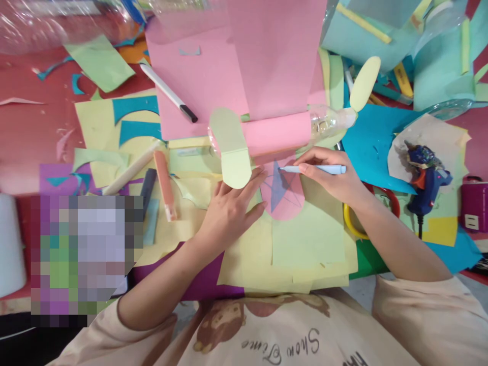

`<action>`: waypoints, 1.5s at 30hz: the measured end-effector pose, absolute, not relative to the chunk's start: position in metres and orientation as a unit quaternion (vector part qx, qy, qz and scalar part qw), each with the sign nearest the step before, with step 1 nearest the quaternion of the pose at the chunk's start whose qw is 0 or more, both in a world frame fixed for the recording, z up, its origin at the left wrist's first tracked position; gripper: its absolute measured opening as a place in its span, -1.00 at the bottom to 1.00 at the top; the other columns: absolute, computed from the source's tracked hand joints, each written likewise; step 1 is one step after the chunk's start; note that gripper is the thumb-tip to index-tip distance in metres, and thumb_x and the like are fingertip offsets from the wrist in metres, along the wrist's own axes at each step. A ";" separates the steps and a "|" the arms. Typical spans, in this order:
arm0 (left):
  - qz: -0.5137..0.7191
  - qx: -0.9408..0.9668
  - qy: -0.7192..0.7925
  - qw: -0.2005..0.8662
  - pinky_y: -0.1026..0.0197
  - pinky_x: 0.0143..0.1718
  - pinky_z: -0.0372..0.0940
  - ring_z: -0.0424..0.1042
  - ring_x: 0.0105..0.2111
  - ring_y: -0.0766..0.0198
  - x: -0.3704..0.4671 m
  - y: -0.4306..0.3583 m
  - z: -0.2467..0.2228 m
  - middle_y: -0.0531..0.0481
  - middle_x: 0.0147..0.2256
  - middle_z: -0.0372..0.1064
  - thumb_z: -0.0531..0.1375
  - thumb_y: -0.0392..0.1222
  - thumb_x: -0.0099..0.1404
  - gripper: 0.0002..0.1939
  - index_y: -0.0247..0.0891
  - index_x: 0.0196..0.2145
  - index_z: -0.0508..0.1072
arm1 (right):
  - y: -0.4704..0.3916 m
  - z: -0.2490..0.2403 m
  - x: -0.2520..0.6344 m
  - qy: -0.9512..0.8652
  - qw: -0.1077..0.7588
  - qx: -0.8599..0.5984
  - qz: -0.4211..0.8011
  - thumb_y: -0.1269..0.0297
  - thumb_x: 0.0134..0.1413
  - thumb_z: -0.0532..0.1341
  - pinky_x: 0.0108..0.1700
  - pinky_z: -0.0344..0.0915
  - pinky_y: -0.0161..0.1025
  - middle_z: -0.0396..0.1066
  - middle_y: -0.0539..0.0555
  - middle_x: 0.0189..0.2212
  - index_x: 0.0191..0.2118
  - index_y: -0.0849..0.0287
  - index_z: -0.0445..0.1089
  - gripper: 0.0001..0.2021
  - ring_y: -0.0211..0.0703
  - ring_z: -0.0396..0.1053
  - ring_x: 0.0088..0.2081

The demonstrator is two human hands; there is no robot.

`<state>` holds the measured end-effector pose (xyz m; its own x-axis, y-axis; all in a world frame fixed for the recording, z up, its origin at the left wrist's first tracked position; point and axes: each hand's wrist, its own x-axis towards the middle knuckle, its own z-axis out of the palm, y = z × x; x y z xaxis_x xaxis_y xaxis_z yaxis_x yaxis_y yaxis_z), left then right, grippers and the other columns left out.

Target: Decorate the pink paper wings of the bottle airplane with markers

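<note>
My right hand is closed around a light blue marker, its tip on a pink paper piece with rounded lower edge. A star is outlined on that paper, and part of it is coloured blue. My left hand lies with fingers stretched out, the fingertips at the left edge of the pink paper. Just beyond both hands lies a clear plastic bottle wrapped in pink paper. A pale green rounded strip is at its left end, and a pale oval sits by its neck.
To the right lie a blue glue gun and scissors with red and yellow handles. A white marker rests on pink sheets. Paper scraps and coloured sheets cover much of the red table. A white bottle stands at the left edge.
</note>
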<state>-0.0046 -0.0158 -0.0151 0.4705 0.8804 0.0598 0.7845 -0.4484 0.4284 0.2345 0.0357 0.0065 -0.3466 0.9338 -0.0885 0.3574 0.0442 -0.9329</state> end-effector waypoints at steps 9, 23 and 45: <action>0.138 0.842 0.494 0.165 -0.08 0.01 0.28 0.36 0.09 -0.07 -0.004 -0.015 -0.015 -0.15 0.18 0.28 0.10 -0.19 0.35 -0.53 -0.27 0.20 0.23 | 0.038 0.009 0.234 -0.676 0.284 -0.493 0.469 0.27 0.12 0.24 -0.47 0.09 -0.34 0.43 -0.02 -0.50 -0.42 0.20 0.45 -0.84 -0.32 0.26 -0.48; 0.138 0.842 0.495 0.167 -0.07 0.01 0.27 0.36 0.09 -0.06 -0.004 -0.016 -0.014 -0.14 0.19 0.27 0.11 -0.19 0.35 -0.53 -0.26 0.20 0.23 | 0.036 0.008 0.235 -0.661 0.271 -0.498 0.491 0.17 0.13 0.24 -0.50 0.04 -0.34 0.41 0.00 -0.50 -0.37 0.21 0.47 -0.80 -0.34 0.20 -0.51; 0.134 0.836 0.500 0.183 -0.03 0.05 0.22 0.33 0.11 -0.03 -0.004 -0.015 -0.016 -0.13 0.21 0.24 0.10 -0.18 0.35 -0.51 -0.21 0.22 0.20 | 0.027 0.012 0.228 -0.634 0.303 -0.459 0.544 0.23 0.15 0.21 -0.29 0.30 -0.32 0.50 0.05 -0.29 -0.25 0.16 0.52 -0.83 -0.23 0.41 -0.28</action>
